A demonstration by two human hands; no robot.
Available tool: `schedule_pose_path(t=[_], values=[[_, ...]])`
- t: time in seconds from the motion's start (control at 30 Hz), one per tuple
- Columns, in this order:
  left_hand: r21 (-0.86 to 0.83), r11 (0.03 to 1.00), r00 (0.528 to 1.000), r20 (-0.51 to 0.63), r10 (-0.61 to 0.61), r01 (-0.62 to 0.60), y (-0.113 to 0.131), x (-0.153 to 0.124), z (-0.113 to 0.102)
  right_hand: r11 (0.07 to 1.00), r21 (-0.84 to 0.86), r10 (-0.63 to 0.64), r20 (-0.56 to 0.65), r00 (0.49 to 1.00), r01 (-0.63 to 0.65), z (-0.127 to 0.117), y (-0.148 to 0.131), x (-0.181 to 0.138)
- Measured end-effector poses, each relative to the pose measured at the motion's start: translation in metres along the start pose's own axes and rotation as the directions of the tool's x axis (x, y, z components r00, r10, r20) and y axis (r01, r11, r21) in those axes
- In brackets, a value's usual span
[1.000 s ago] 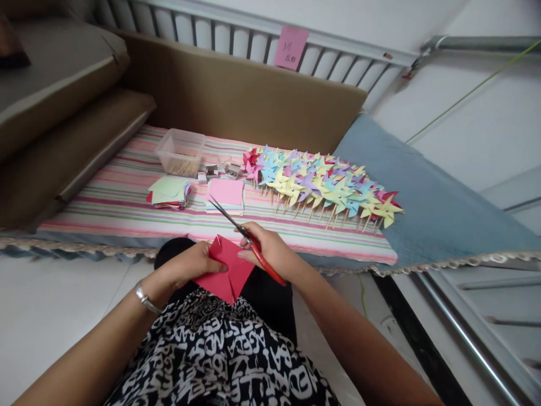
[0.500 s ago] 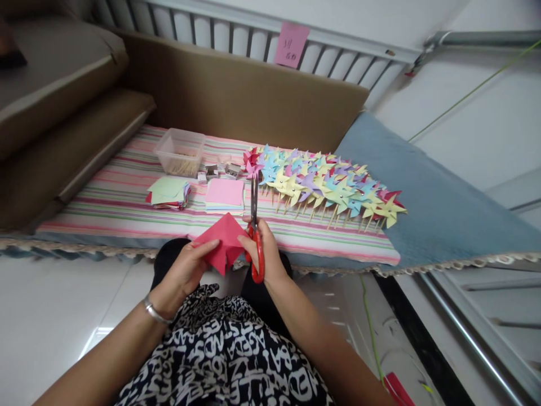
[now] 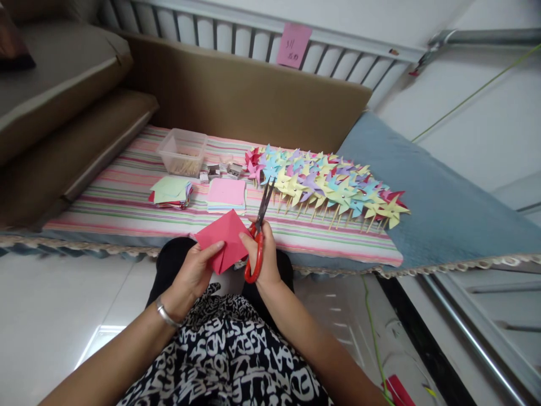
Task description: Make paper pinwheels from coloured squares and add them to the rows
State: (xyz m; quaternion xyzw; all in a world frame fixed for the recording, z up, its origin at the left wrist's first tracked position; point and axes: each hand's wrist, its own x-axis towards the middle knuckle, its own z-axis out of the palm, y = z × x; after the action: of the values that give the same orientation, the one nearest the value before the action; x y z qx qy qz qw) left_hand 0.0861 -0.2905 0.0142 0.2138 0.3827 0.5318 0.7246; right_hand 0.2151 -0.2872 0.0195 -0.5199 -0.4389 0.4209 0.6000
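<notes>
My left hand (image 3: 196,270) pinches a red paper square (image 3: 225,239) by its left side, the thumb lying on top. A slit shows near the square's lower corner. My right hand (image 3: 264,254) is closed around red-handled scissors (image 3: 256,259), whose blades point up and away from me, together. The right thumb also rests on the paper's right edge. Beyond the paper lie a stack of pink and pale paper squares (image 3: 227,193) and a second paper stack (image 3: 170,192) with light green on top. Many finished paper pinwheels (image 3: 329,186) on sticks stand to the right.
A clear plastic box (image 3: 182,152) holds thin sticks, with small boxes of metal pins (image 3: 222,169) beside it. All rest on a striped cloth (image 3: 118,194). A brown board (image 3: 253,101) stands behind, and brown padded slabs (image 3: 63,129) lie at left.
The paper has turned slightly, and its slit edges now lie closer together. The scissors have tilted, their tips swinging right. The view has shifted a little.
</notes>
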Motion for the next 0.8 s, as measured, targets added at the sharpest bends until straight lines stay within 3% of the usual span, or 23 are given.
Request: schedule_pose_path(t=[0.1,0.2,0.4,0.57,0.8], values=[[0.004,0.999,0.997,-0.063,0.038,-0.038,0.0,0.002,0.003,0.996,-0.084,0.012,0.053,0.999,-0.007,0.0,-0.001,-0.002],[0.039,0.997,0.992,-0.109,0.067,-0.063,0.008,0.005,-0.002,0.981,-0.193,0.046,0.21,0.977,-0.005,-0.012,-0.003,-0.005],[0.158,0.983,0.984,-0.139,0.111,-0.089,0.034,0.008,-0.016,0.869,-0.496,0.254,0.437,0.863,-0.005,-0.051,-0.021,-0.021],[0.238,0.969,0.984,-0.148,0.098,-0.061,0.042,0.008,-0.018,0.775,-0.631,0.381,0.514,0.768,0.038,-0.064,-0.038,-0.035],[0.285,0.959,0.989,-0.138,0.054,-0.012,0.045,0.007,-0.017,0.748,-0.663,0.431,0.524,0.734,0.034,-0.066,-0.042,-0.033]])
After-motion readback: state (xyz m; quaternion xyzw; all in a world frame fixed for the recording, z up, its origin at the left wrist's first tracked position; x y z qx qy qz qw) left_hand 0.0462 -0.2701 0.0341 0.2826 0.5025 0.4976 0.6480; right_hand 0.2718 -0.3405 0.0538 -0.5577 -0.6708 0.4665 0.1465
